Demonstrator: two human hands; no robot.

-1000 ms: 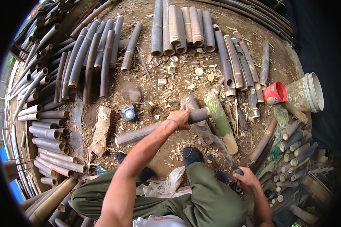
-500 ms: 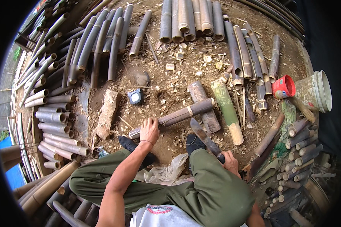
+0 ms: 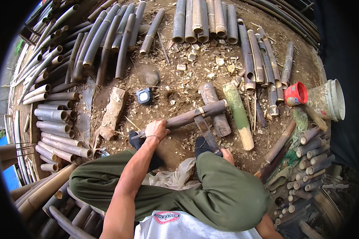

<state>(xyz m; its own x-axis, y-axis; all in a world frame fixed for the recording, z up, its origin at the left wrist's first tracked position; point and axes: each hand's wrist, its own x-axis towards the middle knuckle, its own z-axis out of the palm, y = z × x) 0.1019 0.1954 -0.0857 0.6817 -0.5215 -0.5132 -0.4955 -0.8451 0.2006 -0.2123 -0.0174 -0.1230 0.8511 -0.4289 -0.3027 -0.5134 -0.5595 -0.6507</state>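
A dark brown bamboo length [image 3: 183,119] slants up to the right, its far end lying across a short thick wooden block [image 3: 220,124]. My left hand [image 3: 156,130] is closed round its near end. In my right hand [image 3: 227,155], partly hidden behind my knee, is the handle of a machete [image 3: 205,133]. The broad dark blade points up and to the left, its tip at the bamboo beside a pale node ring; whether it bites in cannot be told. Right of the block lies a green bamboo piece [image 3: 238,113] with a pale shaved end.
Cut bamboo lengths [image 3: 203,24] lie in rows at the back, with stacks [image 3: 54,115] at left and right. A rough wood slab [image 3: 113,109], a dark boxy device [image 3: 144,96], a red pail [image 3: 295,94] and a white bucket [image 3: 327,99] stand around. Wood chips litter the dirt.
The machete has swung up and left, bringing its blade from below the bamboo onto it. My right hand has shifted left and up. My left hand keeps its hold on the bamboo.
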